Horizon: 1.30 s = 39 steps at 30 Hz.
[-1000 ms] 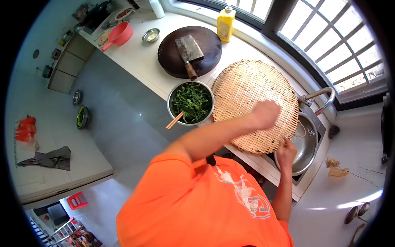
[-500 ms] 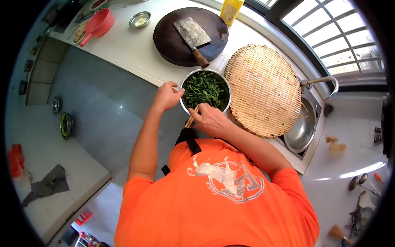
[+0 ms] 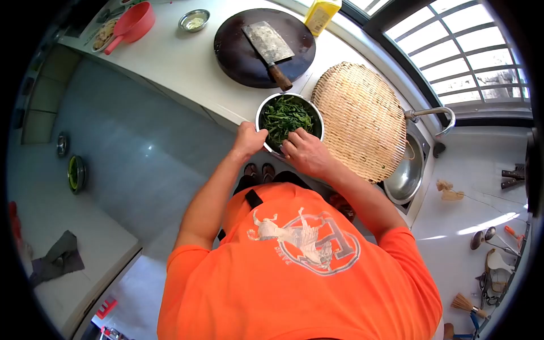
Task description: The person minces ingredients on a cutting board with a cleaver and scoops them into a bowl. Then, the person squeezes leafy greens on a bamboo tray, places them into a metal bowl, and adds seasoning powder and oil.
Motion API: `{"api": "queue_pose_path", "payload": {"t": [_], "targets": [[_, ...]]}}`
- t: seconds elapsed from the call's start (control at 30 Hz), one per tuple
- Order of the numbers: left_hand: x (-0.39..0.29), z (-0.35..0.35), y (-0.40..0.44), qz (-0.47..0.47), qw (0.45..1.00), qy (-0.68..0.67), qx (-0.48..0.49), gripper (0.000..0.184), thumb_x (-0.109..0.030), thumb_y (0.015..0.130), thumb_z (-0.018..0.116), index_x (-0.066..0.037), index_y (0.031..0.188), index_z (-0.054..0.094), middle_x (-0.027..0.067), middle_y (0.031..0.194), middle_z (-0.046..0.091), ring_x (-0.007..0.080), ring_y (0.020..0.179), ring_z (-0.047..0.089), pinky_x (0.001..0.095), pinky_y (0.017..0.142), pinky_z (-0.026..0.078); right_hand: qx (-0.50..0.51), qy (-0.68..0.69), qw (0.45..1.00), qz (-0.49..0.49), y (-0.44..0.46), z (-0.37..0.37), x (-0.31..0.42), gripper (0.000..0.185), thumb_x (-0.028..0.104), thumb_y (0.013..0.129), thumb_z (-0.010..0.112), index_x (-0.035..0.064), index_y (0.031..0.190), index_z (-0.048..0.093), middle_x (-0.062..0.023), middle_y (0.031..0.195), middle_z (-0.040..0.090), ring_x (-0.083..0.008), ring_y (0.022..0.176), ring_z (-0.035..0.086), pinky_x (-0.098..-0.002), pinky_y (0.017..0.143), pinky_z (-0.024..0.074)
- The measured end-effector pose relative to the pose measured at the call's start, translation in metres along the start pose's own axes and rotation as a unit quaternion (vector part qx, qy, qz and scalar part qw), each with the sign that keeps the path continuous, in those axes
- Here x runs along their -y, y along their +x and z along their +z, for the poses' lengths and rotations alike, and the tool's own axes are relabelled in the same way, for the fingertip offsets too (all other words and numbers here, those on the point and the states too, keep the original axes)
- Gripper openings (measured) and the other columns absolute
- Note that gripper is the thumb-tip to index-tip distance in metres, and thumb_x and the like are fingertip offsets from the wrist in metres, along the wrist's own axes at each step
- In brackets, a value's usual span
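A metal bowl of dark leafy greens stands at the counter's front edge. My left hand is closed on the bowl's left rim. At the bowl's near right side, my right hand has its fingers curled down over the greens; whatever they hold is hidden, and the chopsticks do not show. To the right of the bowl lies a round woven bamboo tray, partly over the sink. Behind the bowl, a cleaver rests on a round dark chopping board, its wooden handle pointing towards the bowl.
A yellow bottle stands by the window. Along the counter to the left are a small metal dish and a red ladle-like pan. The faucet arches over the sink. Utensils hang at the right.
My hands came from the woven tray to the bowl. My left hand took hold of its rim. The chopsticks, seen earlier at the bowl's near edge, no longer show.
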State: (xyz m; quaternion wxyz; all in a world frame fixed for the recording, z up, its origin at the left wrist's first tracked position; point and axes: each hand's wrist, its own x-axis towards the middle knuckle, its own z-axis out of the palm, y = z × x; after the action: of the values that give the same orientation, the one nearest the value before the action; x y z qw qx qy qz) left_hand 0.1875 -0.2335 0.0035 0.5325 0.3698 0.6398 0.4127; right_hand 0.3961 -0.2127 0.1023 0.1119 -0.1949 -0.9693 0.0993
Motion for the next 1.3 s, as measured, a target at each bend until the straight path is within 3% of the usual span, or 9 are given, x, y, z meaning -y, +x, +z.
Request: {"api": "queue_pose_path", "payload": {"t": [0.2, 0.33, 0.43, 0.47, 0.5, 0.63, 0.87, 1.13, 1.3], "targets": [[-0.003, 0.002, -0.039, -0.028, 0.998, -0.058, -0.027, 0.019, -0.002, 0.085, 0.057, 0.010, 0.078, 0.070, 0.0104, 0.070, 0.068, 0.0163, 0.061, 0.067, 0.0358, 0.052, 0.057, -0.111, 0.206, 0.964, 0.128, 0.008, -0.084, 0.021, 0.012, 0.010, 0.095, 0.066, -0.0010, 0.090, 0.065, -0.0120, 0.080, 0.065, -0.0260, 0.071, 0.066, -0.0360, 0.064, 0.0538], [-0.022, -0.002, -0.072, 0.034, 0.994, -0.068, -0.085, 0.019, -0.002, 0.084, 0.057, 0.010, 0.070, 0.063, 0.0047, 0.062, 0.062, 0.0088, 0.057, 0.055, 0.0325, 0.050, 0.046, -0.168, 0.434, 0.841, 0.274, -0.006, -0.129, 0.005, 0.017, 0.011, 0.101, 0.063, -0.0042, 0.095, 0.070, -0.0103, 0.083, 0.070, -0.0121, 0.072, 0.068, -0.0261, 0.061, 0.0505], [-0.049, -0.004, -0.093, 0.078, 0.991, -0.018, -0.111, 0.016, -0.001, 0.085, 0.056, 0.008, 0.073, 0.062, 0.0040, 0.063, 0.061, 0.0082, 0.058, 0.054, 0.0314, 0.052, 0.048, -0.124, 0.401, 0.882, 0.215, -0.008, -0.117, -0.006, 0.016, 0.009, 0.102, 0.061, -0.0033, 0.097, 0.070, -0.0083, 0.084, 0.072, -0.0139, 0.079, 0.072, -0.0272, 0.068, 0.0578], [-0.056, -0.005, -0.098, 0.091, 0.988, 0.016, -0.120, 0.015, 0.000, 0.086, 0.056, 0.009, 0.077, 0.065, 0.0057, 0.067, 0.064, 0.0098, 0.059, 0.059, 0.0317, 0.053, 0.052, -0.081, 0.504, 0.824, 0.244, -0.007, -0.111, 0.009, 0.010, 0.006, 0.099, 0.065, -0.0024, 0.093, 0.068, -0.0079, 0.083, 0.070, -0.0147, 0.076, 0.071, -0.0275, 0.066, 0.0560], [-0.061, -0.007, -0.099, 0.105, 0.984, 0.050, -0.132, 0.015, 0.001, 0.087, 0.056, 0.009, 0.081, 0.068, 0.0073, 0.071, 0.068, 0.0115, 0.060, 0.063, 0.0320, 0.054, 0.057, -0.068, 0.325, 0.934, 0.136, -0.008, -0.110, 0.007, 0.007, 0.003, 0.096, 0.067, -0.0023, 0.091, 0.066, -0.0076, 0.079, 0.068, -0.0156, 0.075, 0.070, -0.0279, 0.065, 0.0541], [-0.083, -0.001, -0.118, 0.079, 0.972, -0.097, -0.198, 0.015, 0.000, 0.083, 0.055, 0.006, 0.069, 0.057, 0.0003, 0.060, 0.054, 0.0058, 0.056, 0.044, 0.0297, 0.049, 0.038, -0.074, 0.427, 0.894, 0.110, -0.004, -0.119, -0.006, 0.010, 0.004, 0.095, 0.068, -0.0030, 0.088, 0.068, -0.0123, 0.081, 0.070, -0.0169, 0.072, 0.068, -0.0317, 0.061, 0.0539], [-0.073, -0.024, -0.140, 0.129, 0.941, -0.010, -0.312, 0.016, 0.000, 0.084, 0.055, 0.006, 0.069, 0.056, -0.0020, 0.060, 0.051, 0.0059, 0.057, 0.042, 0.0298, 0.050, 0.035, -0.217, 0.561, 0.788, 0.129, 0.015, -0.180, -0.035, 0.031, 0.018, 0.106, 0.057, -0.0103, 0.097, 0.068, -0.0176, 0.085, 0.073, -0.0257, 0.077, 0.076, -0.0349, 0.069, 0.0665], [-0.105, -0.047, -0.144, 0.088, 0.935, 0.011, -0.344, 0.013, -0.001, 0.085, 0.056, 0.006, 0.075, 0.061, -0.0002, 0.063, 0.056, 0.0061, 0.059, 0.044, 0.0296, 0.052, 0.037, -0.193, 0.760, 0.549, 0.290, 0.102, -0.035, -0.027, 0.031, 0.021, 0.102, 0.064, -0.0088, 0.092, 0.063, -0.0200, 0.089, 0.070, -0.0302, 0.073, 0.074, -0.0369, 0.061, 0.0676], [-0.078, -0.082, -0.132, 0.041, 0.931, -0.161, -0.324, 0.017, 0.000, 0.090, 0.055, 0.009, 0.082, 0.067, 0.0067, 0.069, 0.065, 0.0121, 0.057, 0.058, 0.0295, 0.051, 0.048, -0.227, 0.782, 0.520, 0.259, 0.128, -0.033, -0.030, 0.032, 0.023, 0.102, 0.064, -0.0067, 0.090, 0.063, -0.0191, 0.089, 0.069, -0.0312, 0.074, 0.074, -0.0396, 0.060, 0.0676]]}}
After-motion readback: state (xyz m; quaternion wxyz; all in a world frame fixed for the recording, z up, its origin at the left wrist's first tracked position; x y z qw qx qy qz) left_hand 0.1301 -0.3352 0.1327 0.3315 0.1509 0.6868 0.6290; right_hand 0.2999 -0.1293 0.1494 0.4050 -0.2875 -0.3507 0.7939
